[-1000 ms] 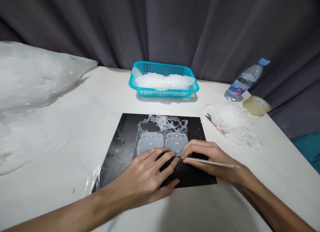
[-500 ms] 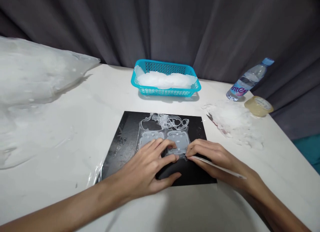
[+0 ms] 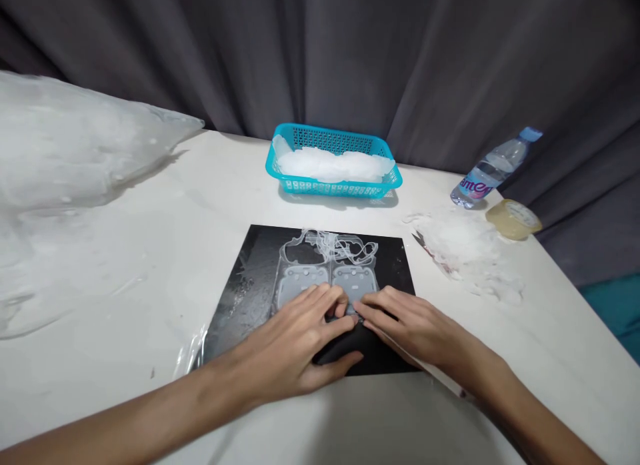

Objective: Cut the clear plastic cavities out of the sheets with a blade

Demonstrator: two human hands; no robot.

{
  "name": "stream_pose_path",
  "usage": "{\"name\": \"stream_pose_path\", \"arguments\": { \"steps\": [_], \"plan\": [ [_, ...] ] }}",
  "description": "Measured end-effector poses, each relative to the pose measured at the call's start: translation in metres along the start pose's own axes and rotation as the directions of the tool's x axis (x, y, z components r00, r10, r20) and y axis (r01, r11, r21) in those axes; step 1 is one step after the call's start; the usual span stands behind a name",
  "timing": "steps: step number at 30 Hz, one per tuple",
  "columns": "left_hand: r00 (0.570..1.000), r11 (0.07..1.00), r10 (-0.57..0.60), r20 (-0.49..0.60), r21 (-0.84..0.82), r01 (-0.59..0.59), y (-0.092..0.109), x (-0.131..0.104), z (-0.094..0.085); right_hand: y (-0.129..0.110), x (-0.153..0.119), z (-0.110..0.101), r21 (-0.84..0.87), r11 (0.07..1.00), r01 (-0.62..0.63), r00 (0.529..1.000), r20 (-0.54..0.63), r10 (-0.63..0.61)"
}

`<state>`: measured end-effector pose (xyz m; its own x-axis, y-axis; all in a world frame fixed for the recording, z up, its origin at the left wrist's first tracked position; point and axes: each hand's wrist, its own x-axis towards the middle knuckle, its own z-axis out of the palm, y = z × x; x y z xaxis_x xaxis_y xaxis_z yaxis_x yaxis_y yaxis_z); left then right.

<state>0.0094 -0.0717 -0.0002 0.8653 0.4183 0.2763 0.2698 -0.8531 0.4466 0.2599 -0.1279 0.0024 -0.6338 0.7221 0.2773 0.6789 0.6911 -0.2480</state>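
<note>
A translucent moulded piece (image 3: pixel 355 283) with two rounded panels lies on a black mat (image 3: pixel 235 318). Loose thin strands are tangled over its far end. My left hand (image 3: pixel 305 338) rests on the near part of the left panel, fingers bent and thumb spread apart. Opposite it, my right hand (image 3: pixel 415 325) is closed around a slim white tool (image 3: pixel 445 379), whose back end sticks out below the palm. Its tip is hidden under the fingers at the piece's near edge. The fingertips of both hands nearly meet there.
A blue basket (image 3: pixel 335 188) holding whitish translucent pieces stands at the back. At right are a water bottle (image 3: pixel 493 168), a tape roll (image 3: pixel 514 219), a pile of clear scraps (image 3: pixel 470 245) and a dark pointed blade (image 3: pixel 425 245). A large filled plastic bag (image 3: pixel 75 145) lies at left.
My right hand has moved slightly left along the piece's near edge, toward my left hand. The white tool has swung lower beneath it. My left hand stays almost in place.
</note>
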Motion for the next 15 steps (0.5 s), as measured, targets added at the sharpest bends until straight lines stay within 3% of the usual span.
{"name": "stream_pose_path", "arguments": {
  "steps": [2,4,8,15],
  "plan": [
    [0.999,0.998,-0.035,0.014,-0.06,0.036,0.0,0.002,-0.001,0.003,0.001,-0.002,0.084,0.996,-0.038,0.998,-0.05,0.042],
    [0.997,0.988,-0.071,0.032,-0.136,0.075,-0.001,0.004,-0.003,0.009,0.008,-0.008,0.235,0.961,-0.148,0.976,-0.12,0.18],
    [0.99,0.963,-0.119,0.075,-0.235,0.133,-0.004,0.009,-0.007,0.03,0.027,-0.023,0.372,0.856,-0.36,0.835,-0.282,0.473],
    [0.98,0.939,-0.175,0.096,-0.284,0.196,-0.009,0.012,-0.01,0.054,0.035,-0.031,0.387,0.82,-0.422,0.679,-0.464,0.568]
  ]
}}
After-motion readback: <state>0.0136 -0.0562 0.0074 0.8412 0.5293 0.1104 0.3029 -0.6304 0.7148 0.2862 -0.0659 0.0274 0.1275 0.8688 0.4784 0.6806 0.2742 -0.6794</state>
